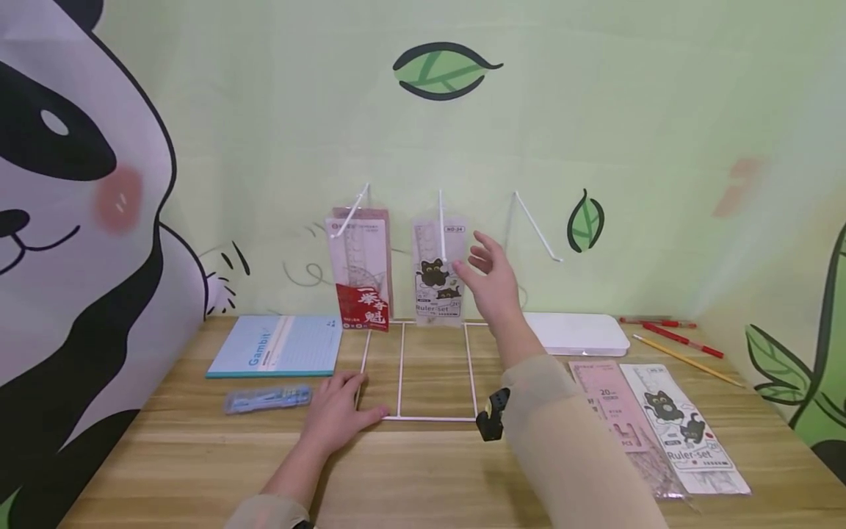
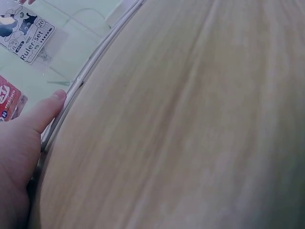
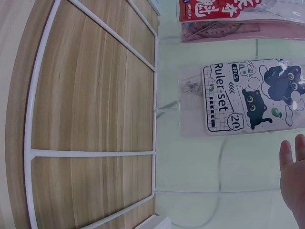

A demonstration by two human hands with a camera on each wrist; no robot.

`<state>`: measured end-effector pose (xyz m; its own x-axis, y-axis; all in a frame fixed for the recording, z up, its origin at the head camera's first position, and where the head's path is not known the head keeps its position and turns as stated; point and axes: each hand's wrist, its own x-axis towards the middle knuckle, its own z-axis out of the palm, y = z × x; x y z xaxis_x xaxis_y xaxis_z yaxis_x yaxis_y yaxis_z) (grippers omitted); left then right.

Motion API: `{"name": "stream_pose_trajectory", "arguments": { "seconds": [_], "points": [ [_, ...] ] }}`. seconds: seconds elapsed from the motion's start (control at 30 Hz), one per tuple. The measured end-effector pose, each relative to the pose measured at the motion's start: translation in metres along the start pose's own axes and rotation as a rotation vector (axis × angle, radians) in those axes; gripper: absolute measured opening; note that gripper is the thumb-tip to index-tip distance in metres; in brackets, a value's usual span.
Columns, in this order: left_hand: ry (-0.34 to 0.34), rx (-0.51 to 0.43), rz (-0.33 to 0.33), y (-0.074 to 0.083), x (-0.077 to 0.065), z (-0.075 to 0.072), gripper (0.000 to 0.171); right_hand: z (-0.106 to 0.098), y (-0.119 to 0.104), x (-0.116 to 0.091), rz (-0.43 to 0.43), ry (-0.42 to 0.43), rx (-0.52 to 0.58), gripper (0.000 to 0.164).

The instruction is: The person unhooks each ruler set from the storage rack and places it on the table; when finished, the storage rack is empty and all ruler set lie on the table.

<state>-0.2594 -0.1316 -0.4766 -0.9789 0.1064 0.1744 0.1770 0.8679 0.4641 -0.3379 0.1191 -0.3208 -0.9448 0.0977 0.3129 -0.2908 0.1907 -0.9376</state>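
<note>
At far left on the surface (image 1: 423, 474) lies a blue notebook (image 1: 274, 345), with a small clear case (image 1: 267, 400) of blue things just in front of it. Next comes my left hand (image 1: 340, 408), at the rack (image 1: 436, 419)'s front left corner: its thumb lies along the white front bar, the fingers relaxed over the side, pressing lightly as I judge it and gripping nothing.

Behind it, the red packet (image 1: 363, 268) hangs from the left hook (image 1: 350, 211). To its right the cat packet (image 1: 440, 294) hangs upright on the middle hook (image 1: 441, 220), facing me. I judge it light: a slick, clear sleeve round a card and thin rulers, stiff enough to keep flat but liable to crack if bent hard. I'd take it by both side edges, or pinch it up near the hook, since the smooth face would slide under a fingertip.

My right hand (image 1: 492, 283) is just beside its right edge, fingers loosely bent and thumb towards the packet, holding nothing; I cannot tell whether the thumb touches. Farther right, the right hook (image 1: 538, 226) juts out bare above a white case (image 1: 581, 334). Then a pink packet (image 1: 611, 404) and a second cat packet (image 1: 687, 426) lie side by side, with red pencils (image 1: 684, 340) and a yellow pencil (image 1: 687, 360) behind.
</note>
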Motion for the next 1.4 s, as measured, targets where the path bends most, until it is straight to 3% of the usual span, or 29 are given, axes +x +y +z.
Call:
{"name": "stream_pose_trajectory", "arguments": {
  "seconds": [0.73, 1.2, 1.4],
  "points": [
    [0.020, -0.008, 0.011, 0.000, -0.002, 0.000, 0.076, 0.012, 0.002, -0.003, -0.022, -0.009, -0.050, 0.054],
    [0.016, -0.008, 0.007, 0.000, -0.001, 0.001, 0.078, 0.017, 0.003, -0.014, -0.003, 0.088, -0.017, 0.062],
    [0.022, -0.006, 0.012, 0.001, -0.002, 0.000, 0.077, 0.014, 0.006, -0.019, -0.004, 0.084, 0.003, 0.061]
  ]
}}
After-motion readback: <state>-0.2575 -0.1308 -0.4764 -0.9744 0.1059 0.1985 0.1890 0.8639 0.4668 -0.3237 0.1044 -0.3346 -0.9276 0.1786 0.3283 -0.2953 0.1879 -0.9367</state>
